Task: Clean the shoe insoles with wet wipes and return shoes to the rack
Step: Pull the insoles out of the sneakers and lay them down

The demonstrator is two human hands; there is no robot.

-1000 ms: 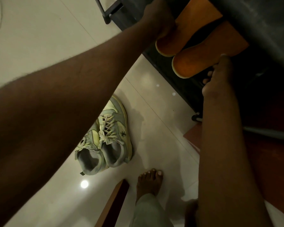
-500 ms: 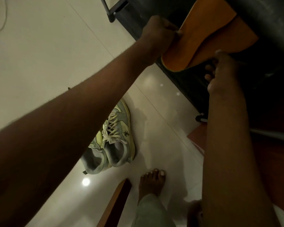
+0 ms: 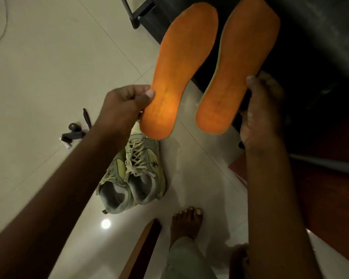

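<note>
Insoles [image 3: 184, 73] lifted off shelf, hands [image 3: 125, 103] gripping

No text can be read; the sneaker's [image 3: 144, 172] small dark emblem seems wordless.

Left hand [image 3: 125, 105] pinches the left orange insole [image 3: 181, 71] by its edge; right hand [image 3: 260, 109] grips the right orange insole [image 3: 240, 71]. Both are held above the tiled floor [image 3: 48, 67]. Two grey-green sneakers [image 3: 133, 174] lie touching below.
</note>
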